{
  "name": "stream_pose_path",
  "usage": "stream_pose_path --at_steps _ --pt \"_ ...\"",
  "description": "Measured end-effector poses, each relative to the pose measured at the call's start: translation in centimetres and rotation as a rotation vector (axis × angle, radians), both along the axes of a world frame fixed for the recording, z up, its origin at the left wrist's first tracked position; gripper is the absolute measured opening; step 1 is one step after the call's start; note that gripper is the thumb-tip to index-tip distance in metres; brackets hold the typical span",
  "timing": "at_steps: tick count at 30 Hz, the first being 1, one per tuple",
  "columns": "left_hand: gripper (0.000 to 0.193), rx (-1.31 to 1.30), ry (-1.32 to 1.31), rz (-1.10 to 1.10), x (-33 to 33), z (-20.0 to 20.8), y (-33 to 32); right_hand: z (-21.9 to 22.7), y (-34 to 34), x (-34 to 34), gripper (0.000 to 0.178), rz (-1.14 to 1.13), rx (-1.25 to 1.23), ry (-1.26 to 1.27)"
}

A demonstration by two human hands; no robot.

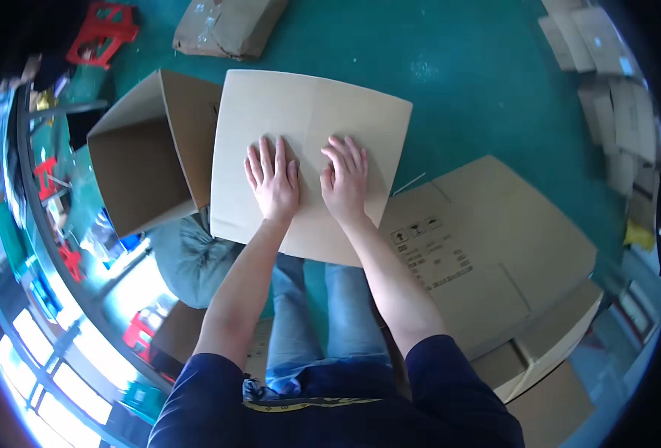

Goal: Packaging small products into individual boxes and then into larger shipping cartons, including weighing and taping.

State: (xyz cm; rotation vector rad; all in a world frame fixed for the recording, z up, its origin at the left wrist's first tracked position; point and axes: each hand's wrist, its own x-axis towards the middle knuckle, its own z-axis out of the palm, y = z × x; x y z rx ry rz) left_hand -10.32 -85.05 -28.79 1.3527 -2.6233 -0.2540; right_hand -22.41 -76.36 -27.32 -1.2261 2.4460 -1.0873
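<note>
In front of me is a plain brown cardboard box (312, 108), its broad top face turned up toward me. My left hand (272, 179) lies flat on that face, left of its middle, fingers stretched out. To the right, my right hand (345, 178) rests on the same face with its fingers slightly bent and apart. Neither hand grips anything. Against the box's left side stands an open, hollow cardboard carton (188, 123). A larger cardboard carton (487, 246) with printed marks lies at my right, near my right forearm.
A wrapped brown package (230, 26) lies on the green floor (360, 37) at the far side. Red plastic stools (105, 31) stand at the far left. A grey-green sack (188, 257) sits below the hollow carton. Stacked flat cardboard (622, 112) lines the right edge.
</note>
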Motion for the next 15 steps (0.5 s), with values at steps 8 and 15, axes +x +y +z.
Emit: stream_pose_path --at_steps 8,15 --pt "0.051 0.199 0.136 -0.029 0.5 2.5 -0.7 0.6 -3.2 2.1 0.041 -0.086 0.147 0.28" --pt "0.065 0.196 0.065 -0.135 6.4 -1.1 0.1 -0.3 -4.9 5.0 0.042 0.104 -0.047 0.394"
